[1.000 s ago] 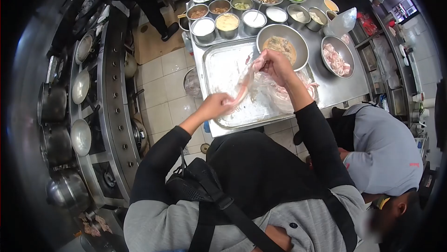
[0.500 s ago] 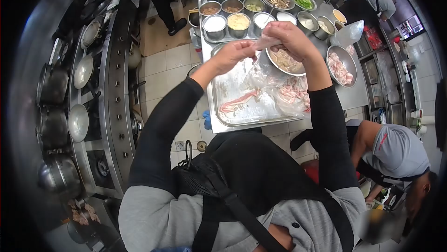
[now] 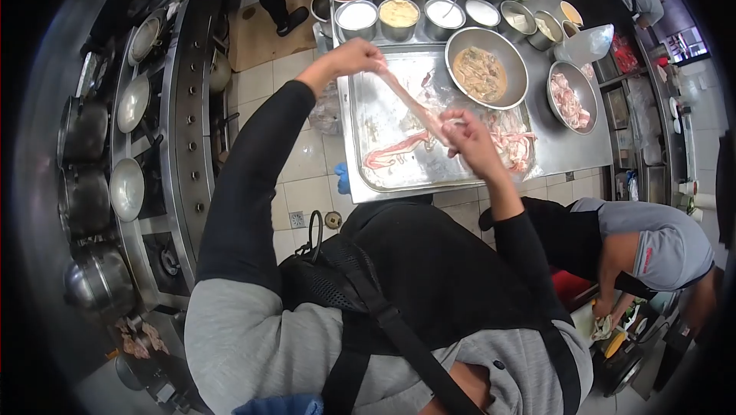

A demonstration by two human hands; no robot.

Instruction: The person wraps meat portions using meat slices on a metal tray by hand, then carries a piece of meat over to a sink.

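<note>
A pale pink strip of raw meat [image 3: 412, 102] is stretched at a slant above the metal tray [image 3: 354, 173]. My left hand [image 3: 354, 58] pinches its upper end, near the tray's back left corner. Its lower end is in the closed fingers of my right hand [image 3: 468, 139], over the tray's right half. Another slice of meat [image 3: 392, 151] lies flat on the tray below the strip. Beside my right hand is a pile of raw meat slices [image 3: 515, 145], partly hidden by that hand. A steel bowl of meat in sauce [image 3: 479, 76] stands at the tray's back right.
Several steel containers of ingredients, including a yellow one [image 3: 399, 13], line the table's back. A bowl of raw meat [image 3: 570, 102] stands at right. Clear plastic [image 3: 326, 108] hangs by the tray's left edge. A stove [image 3: 165, 147] runs along the left. A co-worker [image 3: 652, 250] bends at lower right.
The clear plastic over the meat has gone from there, and plastic now shows left of the tray. My hands have moved apart, the left leftward and up, the right down, with the strip stretched between them.
</note>
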